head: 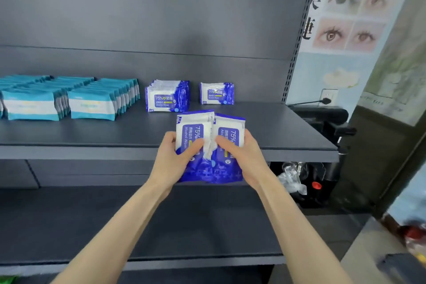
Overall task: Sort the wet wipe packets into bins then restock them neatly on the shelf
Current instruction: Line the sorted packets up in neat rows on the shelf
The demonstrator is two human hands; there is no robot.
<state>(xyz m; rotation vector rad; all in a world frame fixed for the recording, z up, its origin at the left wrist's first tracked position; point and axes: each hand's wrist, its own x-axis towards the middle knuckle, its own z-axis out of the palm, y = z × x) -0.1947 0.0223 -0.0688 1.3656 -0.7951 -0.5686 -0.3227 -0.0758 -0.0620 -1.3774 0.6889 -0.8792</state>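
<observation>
Head view: both hands [175, 159] [242, 157] grip blue wipe packets [208, 143] above shelf [288, 136].

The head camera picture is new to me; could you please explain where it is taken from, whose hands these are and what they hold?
There is no machine here. A person wears one wide-angle camera on the head, looking forward and down, so both bare arms reach in from the bottom of the picture. The left hand and the right hand hold a small bunch of blue-and-white alcohol wipe packets upright between them, fingers curled round the sides, in front of a dark shelf. On that shelf stand rows of teal packets at the left. To their right are two short rows of the same blue kind: the middle blue row and the right blue row.
</observation>
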